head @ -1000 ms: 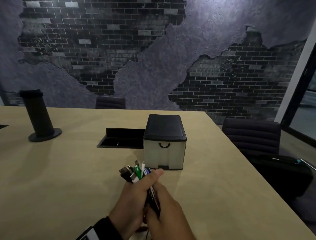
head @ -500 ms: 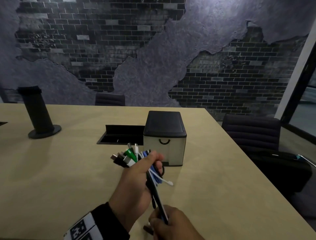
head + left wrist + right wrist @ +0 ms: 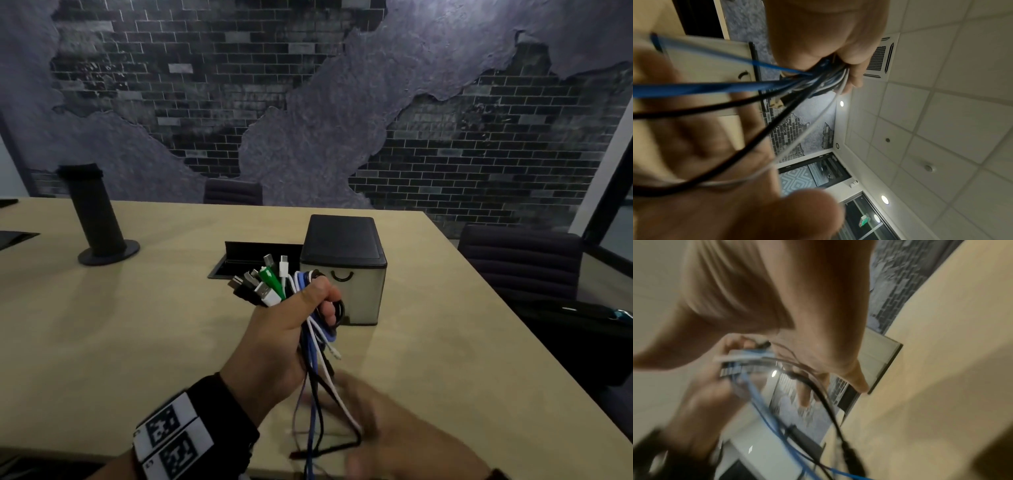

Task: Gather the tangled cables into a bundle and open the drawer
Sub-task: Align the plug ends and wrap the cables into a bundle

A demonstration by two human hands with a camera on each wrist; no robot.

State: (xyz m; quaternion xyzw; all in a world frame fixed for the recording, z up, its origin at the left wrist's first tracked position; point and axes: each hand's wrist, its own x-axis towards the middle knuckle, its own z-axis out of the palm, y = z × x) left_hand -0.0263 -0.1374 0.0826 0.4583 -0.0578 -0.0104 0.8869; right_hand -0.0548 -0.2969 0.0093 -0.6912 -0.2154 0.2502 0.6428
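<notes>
My left hand (image 3: 291,329) holds a bundle of cables (image 3: 317,383) upright above the wooden table (image 3: 102,342), fist closed round them. Green, white and black plugs (image 3: 265,286) stick out of the top of the fist. Blue, black and white strands hang down and loop across my right hand (image 3: 380,428), which is blurred near the table's front edge with its fingers stretched out. The left wrist view shows the strands (image 3: 760,84) running from the left hand (image 3: 828,32) over the spread right hand (image 3: 694,146). The small drawer box (image 3: 363,294) with a black lid stands just behind, handle (image 3: 341,276) facing me, drawer closed.
An open black cable hatch (image 3: 253,260) is sunk into the table left of the box. A black cylindrical post (image 3: 99,216) stands at far left. Dark chairs (image 3: 520,257) line the right side, and the table's right edge runs diagonally close to the box.
My left hand has lifted the bundle higher, toward the box. My right hand has slid down the hanging strands toward me and to the right, away from the left hand.
</notes>
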